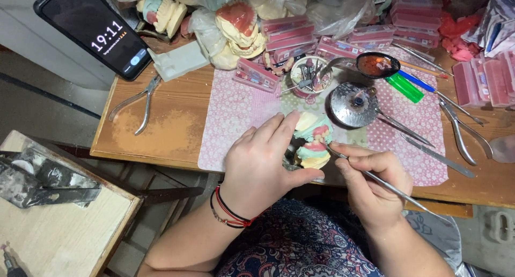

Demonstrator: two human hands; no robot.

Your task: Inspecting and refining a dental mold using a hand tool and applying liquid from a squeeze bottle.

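My left hand (264, 159) grips a dental model (314, 143) of pale green and cream plaster with pink wax gums, held over the near table edge. My right hand (370, 183) holds a thin metal wax tool (397, 191) like a pen, its tip touching the pink wax on the model's right side. A red and black cord bracelet sits on my left wrist.
A round metal burner (354, 104), a spoon of melted wax (378, 65), a cup of burs (308, 76), pink tooth trays (284, 35), pliers (137, 102) and several metal instruments (456, 132) lie on the wooden table (166, 121). A phone (94, 27) leans at far left.
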